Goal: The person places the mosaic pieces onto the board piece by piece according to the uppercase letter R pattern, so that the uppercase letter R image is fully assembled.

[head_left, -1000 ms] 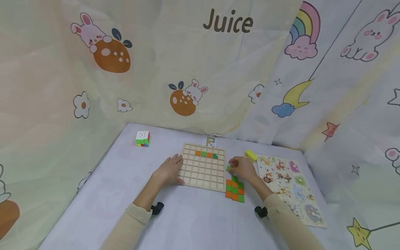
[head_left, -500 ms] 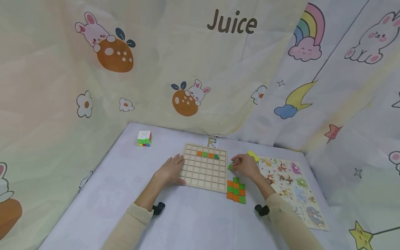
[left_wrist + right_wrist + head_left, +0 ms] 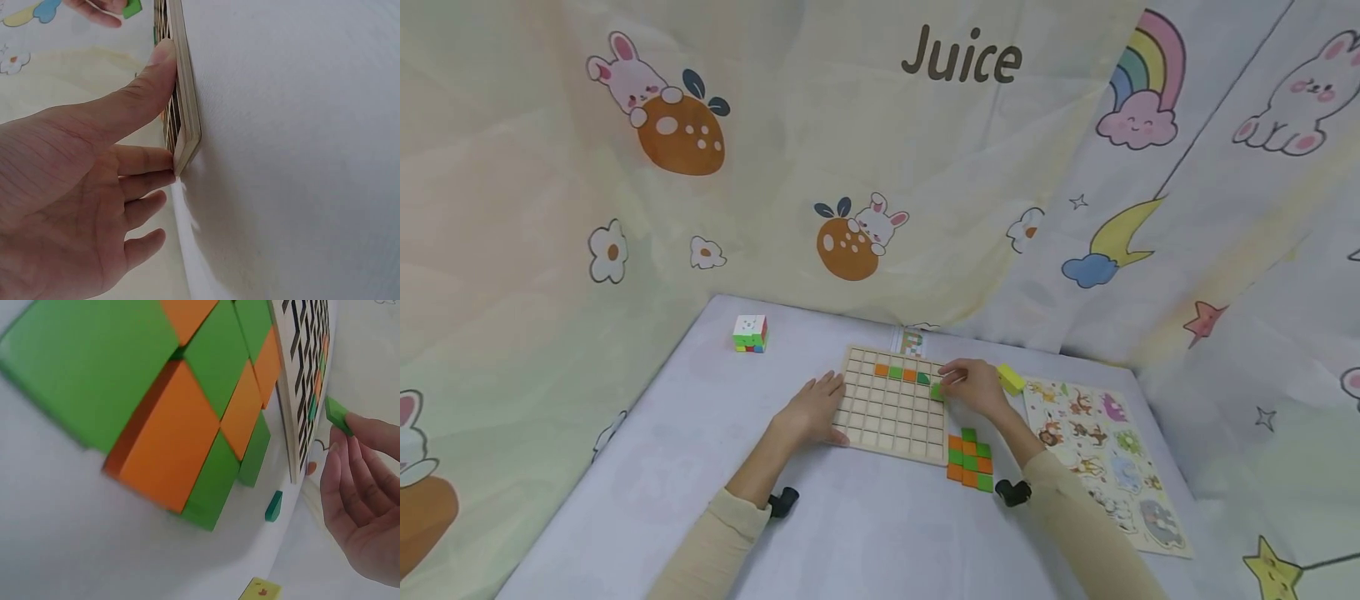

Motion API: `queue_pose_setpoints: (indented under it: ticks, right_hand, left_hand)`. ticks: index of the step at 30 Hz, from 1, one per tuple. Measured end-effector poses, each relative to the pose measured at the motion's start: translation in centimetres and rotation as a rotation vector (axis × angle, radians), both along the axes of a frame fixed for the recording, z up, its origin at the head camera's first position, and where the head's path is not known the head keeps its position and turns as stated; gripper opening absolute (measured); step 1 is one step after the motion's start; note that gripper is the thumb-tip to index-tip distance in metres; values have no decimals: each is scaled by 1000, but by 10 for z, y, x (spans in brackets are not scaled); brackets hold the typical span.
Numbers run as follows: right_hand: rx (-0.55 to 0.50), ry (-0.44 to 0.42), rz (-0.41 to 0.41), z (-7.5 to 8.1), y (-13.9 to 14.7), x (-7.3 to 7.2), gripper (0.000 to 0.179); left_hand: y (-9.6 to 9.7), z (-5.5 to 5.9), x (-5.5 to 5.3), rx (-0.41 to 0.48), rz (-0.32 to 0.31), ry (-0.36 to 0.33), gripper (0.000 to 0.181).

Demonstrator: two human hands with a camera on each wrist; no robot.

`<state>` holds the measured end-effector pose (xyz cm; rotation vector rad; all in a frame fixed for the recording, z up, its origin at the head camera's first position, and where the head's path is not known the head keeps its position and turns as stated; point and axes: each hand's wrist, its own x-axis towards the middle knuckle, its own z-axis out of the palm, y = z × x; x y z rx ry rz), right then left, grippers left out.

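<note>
A light wooden grid board (image 3: 891,417) lies on the table, with a short row of orange and green tiles (image 3: 896,373) near its far side. My left hand (image 3: 811,408) rests at the board's left edge. In the left wrist view its thumb and straight fingers touch the board's edges. My right hand (image 3: 973,387) pinches a green tile (image 3: 335,414) between thumb and fingers, over the board's right edge. Right of the board's near corner lies a cluster of orange and green tiles (image 3: 970,461). The right wrist view shows a small dark green piece (image 3: 274,506) by the board.
A puzzle cube (image 3: 750,333) stands at the back left. A yellow block (image 3: 1011,380) lies beyond the right hand, beside an animal picture board (image 3: 1105,458). Behind the grid board is a small pattern card (image 3: 912,342). Printed cloth hangs around the table.
My right hand has moved left with the green tile, from beside the board to over its right edge. My left hand stays at the board's left edge.
</note>
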<state>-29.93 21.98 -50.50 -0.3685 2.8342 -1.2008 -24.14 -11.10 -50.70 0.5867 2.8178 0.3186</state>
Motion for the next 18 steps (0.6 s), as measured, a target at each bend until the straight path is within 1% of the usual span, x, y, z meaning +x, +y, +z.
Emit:
queue_pose_setpoints:
  ticks: [5,11,15,18]
  right_hand:
    - [-33,0,18,-1,-10,-6,30]
    - [-78,3,40,-1,-27,-13,30]
    - [-113,-31,41,-3,-41,-18,31]
    - [-112,-48,38,-5,-50,-22,31]
  left_hand:
    - [2,1,1,15,-6,3,108]
    - [2,2,1,1,-4,2,107]
    - [2,3,0,-10,-5,5,107]
    - [2,2,1,-16,-9,3,107]
